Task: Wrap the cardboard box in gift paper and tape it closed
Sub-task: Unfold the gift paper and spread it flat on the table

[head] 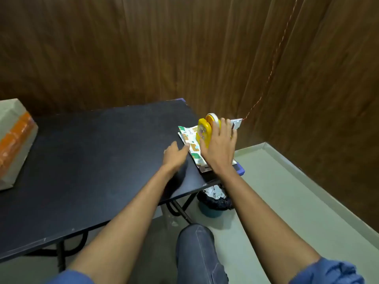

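Note:
A folded stack of patterned gift paper (191, 141) lies at the right end of the black table (98, 160). A yellow tape dispenser (204, 130) stands on the paper. My right hand (220, 146) is curled round the dispenser from the near side. My left hand (176, 155) lies flat on the table, its fingertips touching the paper's left edge. A cardboard box (14, 140) with orange tape sits at the table's far left, partly cut off by the frame.
Wood-panelled walls close in behind and to the right. Under the table's right end stands a bin (214, 201) lined with a black bag and holding crumpled paper. My knee (196, 242) is below the table edge. A thin cord (272, 64) hangs along the wall.

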